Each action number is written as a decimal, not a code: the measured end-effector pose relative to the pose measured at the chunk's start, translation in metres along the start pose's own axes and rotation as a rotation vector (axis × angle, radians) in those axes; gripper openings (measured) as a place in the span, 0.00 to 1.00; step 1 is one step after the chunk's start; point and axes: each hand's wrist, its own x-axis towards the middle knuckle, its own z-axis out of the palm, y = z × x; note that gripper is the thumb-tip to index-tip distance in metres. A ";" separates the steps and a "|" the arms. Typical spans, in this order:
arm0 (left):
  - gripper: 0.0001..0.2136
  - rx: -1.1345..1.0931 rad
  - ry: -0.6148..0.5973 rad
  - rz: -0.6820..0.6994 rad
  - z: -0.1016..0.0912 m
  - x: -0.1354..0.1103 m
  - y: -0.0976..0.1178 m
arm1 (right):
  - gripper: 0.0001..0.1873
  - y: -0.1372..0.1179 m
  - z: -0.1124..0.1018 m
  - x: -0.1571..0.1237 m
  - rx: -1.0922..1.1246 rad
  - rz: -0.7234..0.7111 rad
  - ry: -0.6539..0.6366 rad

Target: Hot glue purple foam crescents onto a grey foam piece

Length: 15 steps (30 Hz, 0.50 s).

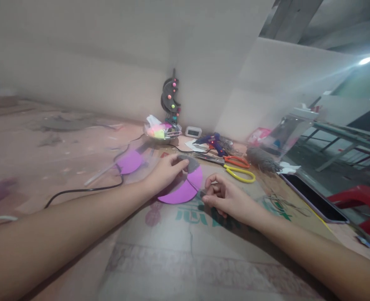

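Note:
My left hand [165,172] lies on a purple foam crescent [185,188], its fingers pressed on a grey piece [191,163] at the crescent's upper end. My right hand [225,196] rests curled beside the crescent's right edge, with the thumb and fingers pinched together on something small and dark that I cannot make out. Both forearms stretch over a sheet of printed cardboard [188,251] covering the table.
A second purple foam piece [130,162] lies left, next to a black cable [87,189]. Behind are a bowl of bright bits [160,133], a dark crescent ornament [170,98], a blue glue gun [214,142], orange and yellow scissors [238,167], a phone [313,196] and a red stool [363,205].

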 end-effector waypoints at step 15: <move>0.13 0.146 -0.134 0.034 0.004 0.000 -0.007 | 0.12 0.014 -0.015 0.003 -0.776 -0.599 0.363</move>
